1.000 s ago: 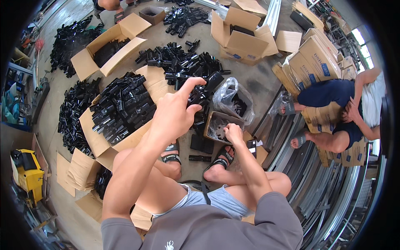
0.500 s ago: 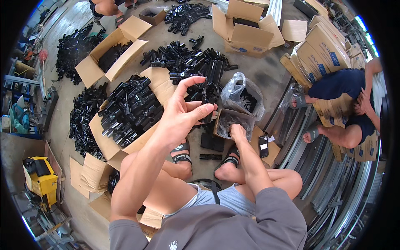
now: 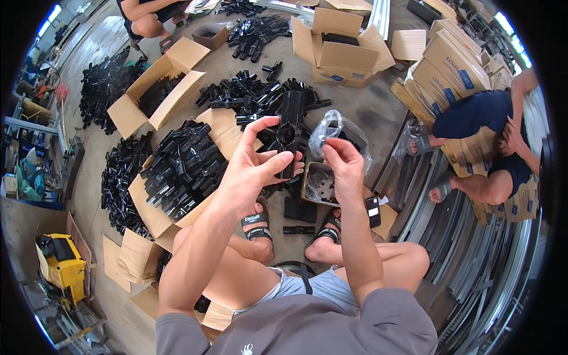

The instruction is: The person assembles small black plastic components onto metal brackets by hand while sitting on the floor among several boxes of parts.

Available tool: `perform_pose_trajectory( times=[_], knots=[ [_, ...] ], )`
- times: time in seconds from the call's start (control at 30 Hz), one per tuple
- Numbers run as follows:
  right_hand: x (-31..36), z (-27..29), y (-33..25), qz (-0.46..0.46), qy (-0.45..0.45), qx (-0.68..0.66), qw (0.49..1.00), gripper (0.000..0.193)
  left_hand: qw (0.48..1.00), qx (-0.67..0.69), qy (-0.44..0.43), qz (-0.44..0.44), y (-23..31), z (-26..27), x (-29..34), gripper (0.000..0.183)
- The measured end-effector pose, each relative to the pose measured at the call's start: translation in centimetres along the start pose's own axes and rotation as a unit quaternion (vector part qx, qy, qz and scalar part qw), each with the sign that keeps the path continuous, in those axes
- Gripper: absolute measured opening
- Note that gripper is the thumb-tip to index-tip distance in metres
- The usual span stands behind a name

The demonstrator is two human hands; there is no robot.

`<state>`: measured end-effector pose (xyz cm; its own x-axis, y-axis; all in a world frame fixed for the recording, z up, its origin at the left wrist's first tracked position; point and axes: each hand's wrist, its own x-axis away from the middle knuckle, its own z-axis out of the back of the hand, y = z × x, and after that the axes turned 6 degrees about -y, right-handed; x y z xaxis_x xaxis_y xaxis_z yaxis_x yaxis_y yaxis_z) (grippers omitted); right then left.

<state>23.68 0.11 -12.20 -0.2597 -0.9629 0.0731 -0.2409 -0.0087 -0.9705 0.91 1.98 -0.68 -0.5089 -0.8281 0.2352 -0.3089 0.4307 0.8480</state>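
My left hand (image 3: 254,168) grips a glossy black tube-shaped fitting (image 3: 290,112) upright in front of me, with a round opening partway down it. To its right, my right hand (image 3: 347,163) is raised with thumb and fingertips pinched together. A tiny dark thing shows at those fingertips, too small to name. Below and partly behind my right hand stands a small cardboard box (image 3: 305,188) lined with see-through plastic, with small dark pieces inside. Behind it is a see-through plastic bag (image 3: 327,125).
A carton heaped with black fittings (image 3: 186,163) stands at left, among loose piles. Other open cartons (image 3: 346,50) are farther back. A phone (image 3: 373,212) lies by my right foot. At right, a co-worker (image 3: 503,148) sits on stacked boxes beside long metal profiles (image 3: 455,260).
My right hand has come up out of the small box toward the fitting. The fitting in my left hand has turned so that its long side and opening show.
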Motion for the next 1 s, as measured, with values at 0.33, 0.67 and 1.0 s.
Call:
perform_pose_trajectory(
  times=[0.33,0.67,1.0],
  knots=[
    [0.8,-6.3,-7.5,0.157,-0.065,-0.035,0.985,0.016,1.0,-0.024,-0.014,-0.003,-0.4,-1.0,1.5,0.069],
    [1.2,-6.7,-7.6,0.175,-0.046,0.023,0.983,0.015,0.998,-0.016,-0.036,-0.045,-0.3,-1.3,1.9,0.067],
    [0.8,-6.2,-7.9,0.155,-0.058,0.018,0.986,0.015,0.997,-0.033,-0.04,-0.063,-0.4,-1.2,1.6,0.066]
  ],
)
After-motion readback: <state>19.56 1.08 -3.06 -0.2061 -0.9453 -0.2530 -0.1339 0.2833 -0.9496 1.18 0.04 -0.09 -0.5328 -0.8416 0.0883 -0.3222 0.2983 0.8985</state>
